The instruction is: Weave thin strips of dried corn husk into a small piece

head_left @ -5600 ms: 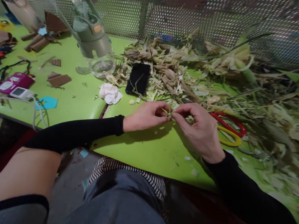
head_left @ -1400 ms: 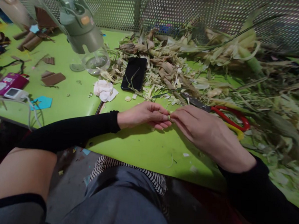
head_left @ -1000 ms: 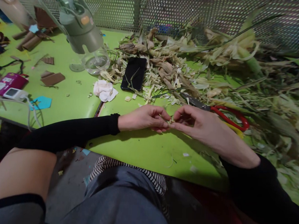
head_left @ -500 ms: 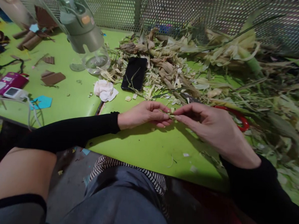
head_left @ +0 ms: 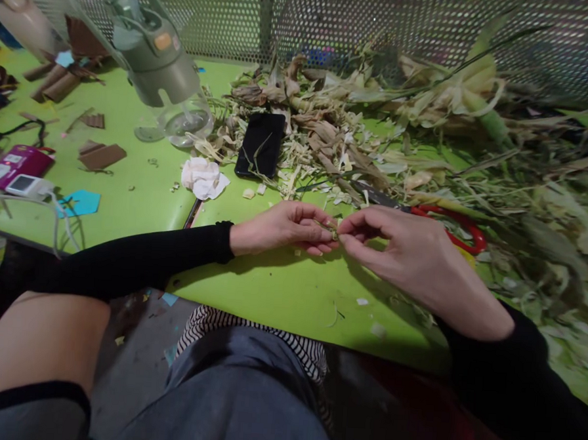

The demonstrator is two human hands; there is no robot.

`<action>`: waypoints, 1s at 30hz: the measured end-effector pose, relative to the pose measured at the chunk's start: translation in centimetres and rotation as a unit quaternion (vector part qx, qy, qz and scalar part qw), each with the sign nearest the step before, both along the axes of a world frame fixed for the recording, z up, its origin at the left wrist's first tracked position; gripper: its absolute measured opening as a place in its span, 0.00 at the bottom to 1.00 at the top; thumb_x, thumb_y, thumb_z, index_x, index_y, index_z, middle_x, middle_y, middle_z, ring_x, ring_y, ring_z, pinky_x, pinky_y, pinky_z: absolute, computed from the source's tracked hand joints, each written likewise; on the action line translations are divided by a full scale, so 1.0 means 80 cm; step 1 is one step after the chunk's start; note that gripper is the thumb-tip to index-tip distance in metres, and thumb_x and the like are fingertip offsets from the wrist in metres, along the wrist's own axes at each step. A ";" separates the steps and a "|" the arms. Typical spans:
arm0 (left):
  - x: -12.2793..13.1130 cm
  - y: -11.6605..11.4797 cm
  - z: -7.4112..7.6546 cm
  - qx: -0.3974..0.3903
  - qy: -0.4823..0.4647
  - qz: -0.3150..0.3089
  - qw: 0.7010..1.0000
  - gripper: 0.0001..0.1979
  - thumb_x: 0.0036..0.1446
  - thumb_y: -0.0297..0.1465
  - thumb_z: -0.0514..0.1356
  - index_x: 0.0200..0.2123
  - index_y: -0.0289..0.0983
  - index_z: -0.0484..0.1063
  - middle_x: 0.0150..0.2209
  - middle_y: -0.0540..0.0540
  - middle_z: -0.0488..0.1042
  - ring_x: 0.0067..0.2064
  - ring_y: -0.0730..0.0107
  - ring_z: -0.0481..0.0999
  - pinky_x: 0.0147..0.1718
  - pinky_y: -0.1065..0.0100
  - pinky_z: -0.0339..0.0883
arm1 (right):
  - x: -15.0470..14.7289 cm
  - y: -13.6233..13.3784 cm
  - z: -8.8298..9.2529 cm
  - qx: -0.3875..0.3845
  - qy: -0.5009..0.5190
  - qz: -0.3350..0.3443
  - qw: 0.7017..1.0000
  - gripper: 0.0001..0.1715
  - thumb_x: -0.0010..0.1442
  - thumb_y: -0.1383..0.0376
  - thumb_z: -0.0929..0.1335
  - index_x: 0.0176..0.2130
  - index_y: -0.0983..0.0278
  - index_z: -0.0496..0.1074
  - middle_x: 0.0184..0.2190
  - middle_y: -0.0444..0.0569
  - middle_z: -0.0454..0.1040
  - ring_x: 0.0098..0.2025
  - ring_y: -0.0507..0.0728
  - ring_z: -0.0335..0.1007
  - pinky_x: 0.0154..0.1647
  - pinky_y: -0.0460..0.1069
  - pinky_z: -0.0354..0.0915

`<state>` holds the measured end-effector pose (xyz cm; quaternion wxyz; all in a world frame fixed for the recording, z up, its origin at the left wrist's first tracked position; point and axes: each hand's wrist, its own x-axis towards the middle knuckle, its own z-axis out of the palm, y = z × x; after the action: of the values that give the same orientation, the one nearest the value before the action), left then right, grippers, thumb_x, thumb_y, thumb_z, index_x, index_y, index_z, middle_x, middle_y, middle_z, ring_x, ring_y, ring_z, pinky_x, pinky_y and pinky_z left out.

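Thumb and fingers of my left hand [head_left: 288,227] pinch a small pale-green piece of corn husk [head_left: 334,234] above the front of the green table [head_left: 270,291]. From the other side, my right hand [head_left: 405,252] closes thumb and forefinger on the same piece, so the fingertips of both hands nearly meet. Much of the piece is hidden by the fingers. Behind my right hand lie red-handled scissors [head_left: 470,237], partly covered by it. A heap of dried and green corn husks [head_left: 328,133] spreads beyond my hands and to the right.
A black phone [head_left: 261,145] lies by the husks, with crumpled tissue [head_left: 205,178] and a pen [head_left: 192,213] left of it. A clear-and-green water bottle [head_left: 168,75] stands further left. Brown cardboard pieces [head_left: 101,156] and a magenta device [head_left: 18,166] are at far left. A perforated panel [head_left: 225,19] backs the table.
My right hand has shifted slightly down, its fingertips still at the piece. More of the scissors shows behind it. My left hand stays almost where it was.
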<state>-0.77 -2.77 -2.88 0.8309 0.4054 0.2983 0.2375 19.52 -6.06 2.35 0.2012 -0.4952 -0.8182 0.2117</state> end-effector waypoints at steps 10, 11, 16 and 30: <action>-0.002 0.004 -0.003 0.022 -0.037 -0.001 0.999 0.09 0.63 0.23 0.66 0.46 0.32 0.72 0.35 0.48 0.82 0.36 0.76 0.81 0.50 0.63 0.73 | -0.007 -0.002 0.001 0.026 0.040 -0.051 0.998 0.05 0.64 0.62 0.67 0.35 0.59 0.73 0.30 0.48 0.79 0.29 0.58 0.74 0.31 0.53 0.66; -0.003 0.003 -0.002 0.019 -0.040 0.003 0.999 0.09 0.63 0.23 0.66 0.45 0.32 0.72 0.35 0.48 0.82 0.36 0.76 0.81 0.51 0.63 0.73 | -0.008 -0.002 0.001 0.032 0.037 -0.048 0.998 0.05 0.63 0.62 0.67 0.36 0.59 0.73 0.30 0.48 0.79 0.29 0.57 0.74 0.31 0.53 0.66; -0.002 0.001 0.005 0.020 -0.020 0.004 1.000 0.07 0.63 0.24 0.67 0.42 0.32 0.72 0.32 0.49 0.81 0.34 0.77 0.80 0.46 0.67 0.74 | -0.010 -0.005 -0.003 0.069 0.002 -0.043 0.997 0.05 0.64 0.65 0.66 0.36 0.57 0.73 0.32 0.49 0.79 0.32 0.59 0.75 0.35 0.54 0.69; -0.007 0.005 0.000 0.077 -0.014 -0.016 0.997 0.14 0.58 0.29 0.72 0.44 0.33 0.73 0.33 0.49 0.82 0.36 0.76 0.81 0.44 0.69 0.74 | 0.013 0.008 0.001 -0.099 0.090 -0.013 0.991 0.16 0.65 0.47 0.70 0.37 0.55 0.78 0.33 0.48 0.79 0.33 0.60 0.75 0.31 0.54 0.68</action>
<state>-1.30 -2.33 -2.91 0.8052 0.4695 0.2605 0.2519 20.55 -5.40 2.41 0.2264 -0.5021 -0.7653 0.3331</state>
